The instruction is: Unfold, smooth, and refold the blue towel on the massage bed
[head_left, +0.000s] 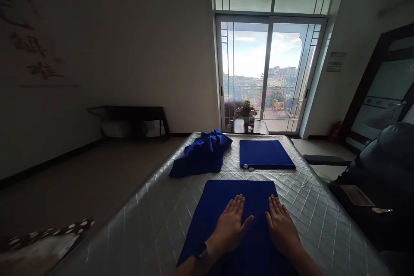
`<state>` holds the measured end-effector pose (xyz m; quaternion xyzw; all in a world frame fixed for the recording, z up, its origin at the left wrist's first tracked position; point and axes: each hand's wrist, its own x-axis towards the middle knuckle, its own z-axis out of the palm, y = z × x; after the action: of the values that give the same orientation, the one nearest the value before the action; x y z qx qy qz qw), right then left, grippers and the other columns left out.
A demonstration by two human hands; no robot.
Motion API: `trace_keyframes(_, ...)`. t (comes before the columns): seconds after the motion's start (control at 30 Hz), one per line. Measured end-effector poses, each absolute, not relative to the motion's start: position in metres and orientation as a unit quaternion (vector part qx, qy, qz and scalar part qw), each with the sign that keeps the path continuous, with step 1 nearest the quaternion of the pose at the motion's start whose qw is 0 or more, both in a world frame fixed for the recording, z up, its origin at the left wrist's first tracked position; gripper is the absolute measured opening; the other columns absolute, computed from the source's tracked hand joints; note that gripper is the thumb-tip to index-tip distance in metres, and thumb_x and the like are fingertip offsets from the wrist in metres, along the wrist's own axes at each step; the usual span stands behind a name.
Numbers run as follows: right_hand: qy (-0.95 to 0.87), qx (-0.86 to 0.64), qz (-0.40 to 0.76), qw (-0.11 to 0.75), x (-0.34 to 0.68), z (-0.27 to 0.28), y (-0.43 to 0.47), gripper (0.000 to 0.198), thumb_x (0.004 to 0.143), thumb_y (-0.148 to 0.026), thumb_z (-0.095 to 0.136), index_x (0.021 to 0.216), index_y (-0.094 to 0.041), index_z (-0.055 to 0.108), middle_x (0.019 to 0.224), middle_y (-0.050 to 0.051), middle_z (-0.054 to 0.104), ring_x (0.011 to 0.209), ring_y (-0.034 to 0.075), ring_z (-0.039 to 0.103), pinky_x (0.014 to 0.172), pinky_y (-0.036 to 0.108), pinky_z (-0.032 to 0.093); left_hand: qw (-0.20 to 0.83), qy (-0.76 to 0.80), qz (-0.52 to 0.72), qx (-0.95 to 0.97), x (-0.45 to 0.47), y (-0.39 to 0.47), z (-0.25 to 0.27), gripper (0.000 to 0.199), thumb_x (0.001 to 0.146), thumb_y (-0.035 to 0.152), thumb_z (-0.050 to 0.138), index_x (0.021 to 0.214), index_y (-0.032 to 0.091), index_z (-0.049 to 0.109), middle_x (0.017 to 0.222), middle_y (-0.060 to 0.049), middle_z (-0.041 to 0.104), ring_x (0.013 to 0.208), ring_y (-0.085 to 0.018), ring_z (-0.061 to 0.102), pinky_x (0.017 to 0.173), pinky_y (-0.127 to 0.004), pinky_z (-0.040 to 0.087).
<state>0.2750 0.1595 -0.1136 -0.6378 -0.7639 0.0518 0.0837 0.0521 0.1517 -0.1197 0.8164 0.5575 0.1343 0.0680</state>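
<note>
A folded blue cloth (236,189) lies flat in front of me on a silvery quilted mattress (152,224). My left hand (233,220) rests palm down on its middle, fingers stretched out and thumb apart. Near the cloth's right edge, my right hand (280,222) also lies flat with straight fingers. Neither hand grips anything. Further back, a neatly folded blue cloth (267,154) with small white tags sits at the right. To its left is a crumpled blue cloth (203,153) in a loose heap.
Beyond the mattress stands a chair (237,128) with a potted plant (246,110) and a bottle (251,120). A dark armchair (384,168) borders the right side, with a flat brown item (357,195) on it. A low black bench (136,114) is against the left wall.
</note>
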Motion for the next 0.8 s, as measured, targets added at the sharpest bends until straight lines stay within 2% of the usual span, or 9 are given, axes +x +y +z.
trace_keyframes(0.17,-0.769,-0.632,0.044,0.084,0.276,-0.120,0.161,0.064,0.102,-0.033,0.018,0.159,-0.006,0.027,0.169,0.010,0.021,0.158,0.020,0.013,0.129,0.042,0.017,0.046,0.652,0.122,0.747,-0.036,0.140,-0.127,0.079,0.104,0.065,0.021,0.162,0.012,0.025,0.169,-0.014,0.023,0.156,-0.029,0.020,0.127,-0.051,0.025)
trace_keyframes(0.27,-0.779,-0.620,0.024,0.089,0.276,-0.122,0.162,0.064,0.102,-0.033,0.018,0.159,-0.006,0.030,0.168,0.012,0.023,0.158,0.021,0.014,0.128,0.043,0.017,0.044,0.671,0.135,0.727,-0.058,0.133,-0.130,0.081,0.103,0.067,0.021,0.162,0.011,0.025,0.169,-0.015,0.021,0.157,-0.028,0.019,0.128,-0.049,0.024)
trace_keyframes(0.53,-0.773,-0.630,0.038,0.065,0.275,-0.100,0.147,0.064,0.103,-0.034,0.017,0.159,-0.005,0.024,0.169,0.011,0.019,0.157,0.021,0.013,0.129,0.044,0.015,0.050,0.674,0.134,0.724,-0.054,0.125,-0.122,0.081,0.103,0.064,0.016,0.162,0.009,0.024,0.170,-0.015,0.018,0.157,-0.029,0.018,0.127,-0.050,0.025)
trace_keyframes(0.63,-0.772,-0.629,0.065,0.054,0.277,-0.093,0.132,0.064,0.103,-0.037,0.018,0.159,-0.007,0.024,0.169,0.009,0.017,0.157,0.022,0.012,0.129,0.044,0.016,0.060,0.686,0.098,0.719,-0.051,0.127,-0.110,0.086,0.102,0.066,0.013,0.160,0.004,0.026,0.169,-0.018,0.018,0.157,-0.031,0.018,0.127,-0.051,0.024)
trace_keyframes(0.8,-0.767,-0.634,0.085,0.056,0.280,-0.102,0.114,0.066,0.103,-0.042,0.020,0.159,-0.007,0.025,0.169,0.009,0.019,0.157,0.022,0.013,0.129,0.043,0.018,0.080,0.637,0.086,0.762,0.007,0.126,-0.086,0.088,0.101,0.068,0.010,0.160,0.005,0.027,0.168,-0.018,0.022,0.156,-0.031,0.020,0.126,-0.049,0.025)
